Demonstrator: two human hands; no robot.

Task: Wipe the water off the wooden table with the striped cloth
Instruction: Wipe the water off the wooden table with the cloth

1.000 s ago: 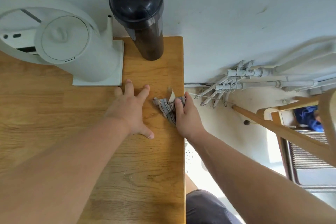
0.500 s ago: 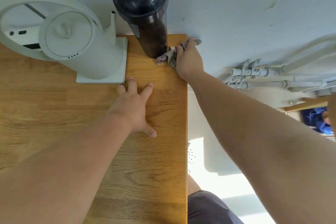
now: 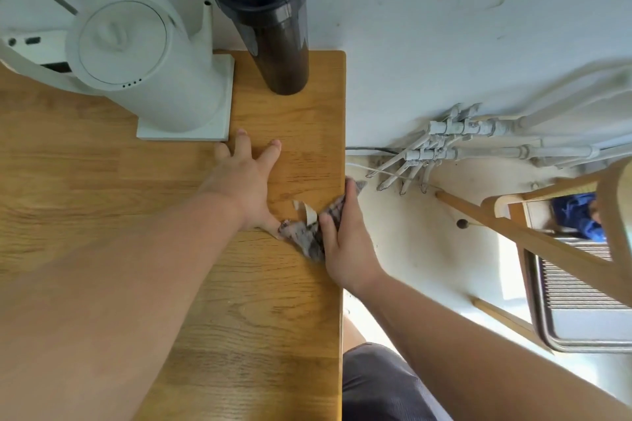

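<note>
The wooden table [image 3: 266, 311] fills the left half of the head view, its right edge running down the middle. My left hand [image 3: 246, 184] lies flat on the wood with fingers spread, in front of the kettle base. The striped cloth [image 3: 304, 236], grey and crumpled with a pale tag sticking up, sits at the table's right edge beside my left thumb. My right hand [image 3: 345, 243] presses down on the cloth, fingers pointing away from me and partly over the table edge. No water is visible on the wood.
A white electric kettle [image 3: 136, 58] on its square base stands at the back left. A dark shaker bottle [image 3: 273, 20] with an orange lid stands at the back right corner by the wall. White pipes [image 3: 455, 143] and a wooden chair [image 3: 547, 232] lie right of the table.
My right hand pushed the cloth to the back corner beside the bottle, then pulled it back along the right edge to beside my left thumb. My left hand stayed flat.
</note>
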